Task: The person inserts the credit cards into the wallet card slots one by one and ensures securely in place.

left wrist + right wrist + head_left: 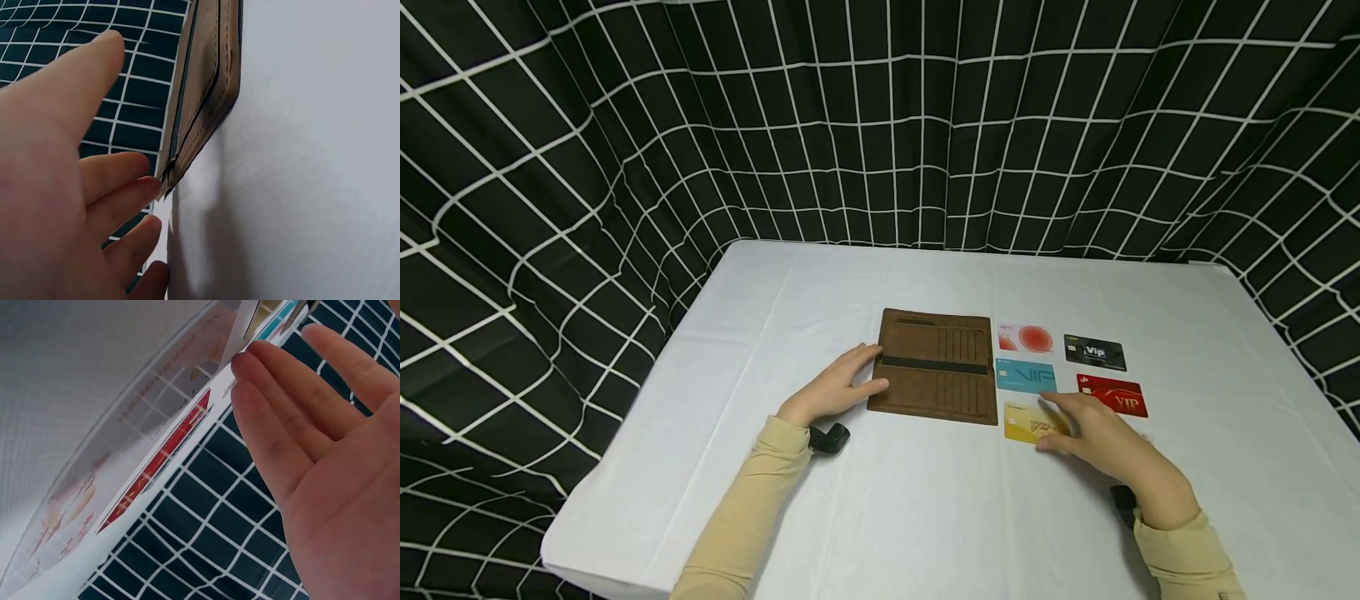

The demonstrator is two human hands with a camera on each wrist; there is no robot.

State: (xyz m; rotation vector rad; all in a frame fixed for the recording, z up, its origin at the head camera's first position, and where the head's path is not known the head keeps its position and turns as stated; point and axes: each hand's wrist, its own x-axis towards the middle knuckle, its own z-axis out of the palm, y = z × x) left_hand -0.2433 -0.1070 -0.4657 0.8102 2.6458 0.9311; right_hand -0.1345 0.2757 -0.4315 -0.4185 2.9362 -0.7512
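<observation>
A brown wallet (910,340) lies spread flat on the white table, a dark band across its middle. My left hand (833,388) is at the wallet's left edge with loose fingers, thumb apart; in the left wrist view the fingertips are close to its corner (203,81). Over the yellow card (1021,423) my right hand (1101,429) hovers, thumb and forefinger apart, holding nothing visible. Above that card lie a teal VIP card (1024,377) and a white card with red circles (1035,338). To the right are a black VIP card (1094,352) and a red VIP card (1114,395).
A pale card with red print (75,506) lies below the red one, mostly hidden by my right hand in the head view. The white table (760,333) is bordered by a black curtain (910,125) with a white grid. Each wrist carries a small black camera (830,438).
</observation>
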